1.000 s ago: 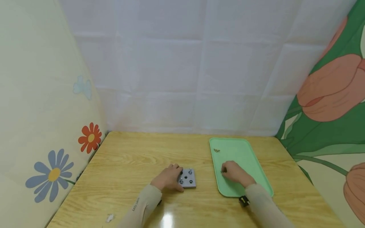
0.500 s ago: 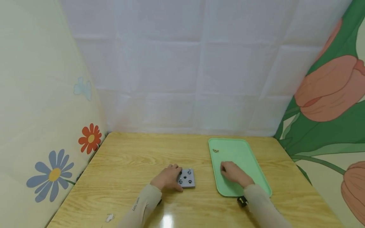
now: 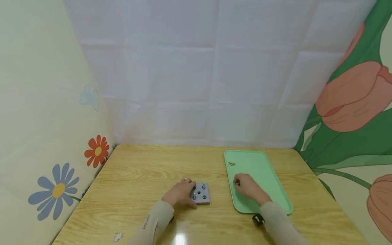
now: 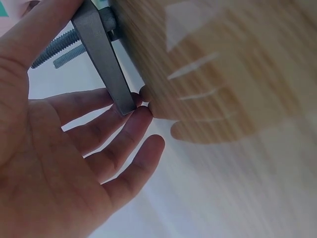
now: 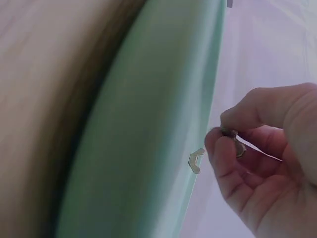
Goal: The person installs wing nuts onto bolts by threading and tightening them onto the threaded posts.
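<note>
Metal plate point(image 3: 200, 195): got 2 nutless bolts point(image 4: 55, 48); gripping with left hand point(image 3: 180, 193), pinching wing nut point(image 5: 240, 148) in right hand point(image 3: 248, 187), 1 left on tray point(image 3: 258, 166).

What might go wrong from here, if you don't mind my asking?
The right hand pinches a small metal piece, which could slip and drop. The left hand holds the plate at one side, so it might swivel if its upright bolts are pushed.
</note>
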Demonstrator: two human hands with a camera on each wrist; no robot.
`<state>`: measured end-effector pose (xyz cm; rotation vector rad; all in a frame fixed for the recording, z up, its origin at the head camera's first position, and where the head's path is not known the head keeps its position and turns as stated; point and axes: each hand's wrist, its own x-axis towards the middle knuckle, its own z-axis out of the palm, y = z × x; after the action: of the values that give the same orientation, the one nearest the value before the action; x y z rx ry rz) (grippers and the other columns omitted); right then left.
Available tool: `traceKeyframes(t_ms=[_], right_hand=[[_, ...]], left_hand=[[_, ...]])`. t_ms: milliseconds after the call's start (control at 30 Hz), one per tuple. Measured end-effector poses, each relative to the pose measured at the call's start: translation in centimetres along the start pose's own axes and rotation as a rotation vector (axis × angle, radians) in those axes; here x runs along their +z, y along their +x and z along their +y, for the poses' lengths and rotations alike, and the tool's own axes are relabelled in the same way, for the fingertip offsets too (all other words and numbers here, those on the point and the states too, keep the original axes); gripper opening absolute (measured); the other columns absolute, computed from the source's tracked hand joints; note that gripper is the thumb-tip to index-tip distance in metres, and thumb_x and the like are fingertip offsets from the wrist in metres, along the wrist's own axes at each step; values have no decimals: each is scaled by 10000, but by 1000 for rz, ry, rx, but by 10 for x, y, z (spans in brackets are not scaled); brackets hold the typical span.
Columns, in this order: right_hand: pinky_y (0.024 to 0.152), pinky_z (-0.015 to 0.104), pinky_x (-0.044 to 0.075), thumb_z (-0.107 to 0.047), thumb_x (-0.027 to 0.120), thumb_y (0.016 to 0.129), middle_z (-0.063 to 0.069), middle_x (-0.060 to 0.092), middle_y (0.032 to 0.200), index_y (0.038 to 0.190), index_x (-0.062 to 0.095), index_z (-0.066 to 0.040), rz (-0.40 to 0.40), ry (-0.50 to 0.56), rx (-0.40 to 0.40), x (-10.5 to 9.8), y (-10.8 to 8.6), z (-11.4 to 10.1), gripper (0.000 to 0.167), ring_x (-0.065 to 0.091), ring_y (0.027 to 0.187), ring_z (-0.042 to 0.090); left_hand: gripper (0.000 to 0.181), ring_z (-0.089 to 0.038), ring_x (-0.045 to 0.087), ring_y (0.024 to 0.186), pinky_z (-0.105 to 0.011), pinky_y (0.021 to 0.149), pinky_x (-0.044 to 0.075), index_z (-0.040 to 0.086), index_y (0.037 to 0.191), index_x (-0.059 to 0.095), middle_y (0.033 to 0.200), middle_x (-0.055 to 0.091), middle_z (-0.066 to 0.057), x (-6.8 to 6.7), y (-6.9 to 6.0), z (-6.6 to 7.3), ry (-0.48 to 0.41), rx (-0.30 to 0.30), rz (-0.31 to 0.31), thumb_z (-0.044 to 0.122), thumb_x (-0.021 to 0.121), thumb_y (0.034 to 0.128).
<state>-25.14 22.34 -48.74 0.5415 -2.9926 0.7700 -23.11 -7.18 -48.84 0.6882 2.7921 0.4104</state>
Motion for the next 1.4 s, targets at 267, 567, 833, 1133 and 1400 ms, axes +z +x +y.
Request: traceKeyframes(t_ms=[267, 567, 833, 1133, 1400], right_hand=[[701, 343, 495, 7, 613, 867, 60, 654, 907, 967, 689, 12, 89, 168, -60, 3, 1, -8, 127, 603, 813, 195], [699, 299, 505, -44, 691, 831, -8, 651, 857, 903, 671, -84, 105, 314, -2, 22, 10, -31, 85, 605, 796, 131], [696, 276, 507, -26, 687, 835, -21, 651, 865, 869, 680, -97, 95, 341, -22, 32, 14, -42, 79, 611, 804, 133], [713, 280, 504, -30, 700, 818, -15, 661, 867, 865, 690, -86, 53, 342, -53, 33, 19, -57, 75, 609, 812, 139], [706, 264, 504, -19, 705, 811, -12, 668, 867, 890, 708, -81, 25, 391, -59, 40, 25, -60, 100, 608, 798, 121]], left_hand=[[867, -243, 467, 1121, -396, 942, 414, 59, 1376, 470, 1270, 506, -90, -1, -1, 1, 4, 17, 3, 464, 812, 689], [860, -223, 468, 1091, -387, 926, 424, 56, 1367, 479, 1253, 513, -84, -3, -3, 0, -50, 18, 21, 431, 830, 677], [898, -218, 456, 1118, -395, 946, 414, 60, 1374, 467, 1272, 498, -80, 0, -1, -6, -117, 30, 22, 453, 836, 655], [961, -226, 445, 1126, -430, 957, 404, 66, 1397, 429, 1288, 450, -96, 7, 1, -26, -249, 72, 21, 428, 862, 620], [912, -210, 430, 1123, -414, 967, 388, 60, 1359, 461, 1230, 472, -43, 8, 3, -33, -295, 129, 39, 391, 870, 615]])
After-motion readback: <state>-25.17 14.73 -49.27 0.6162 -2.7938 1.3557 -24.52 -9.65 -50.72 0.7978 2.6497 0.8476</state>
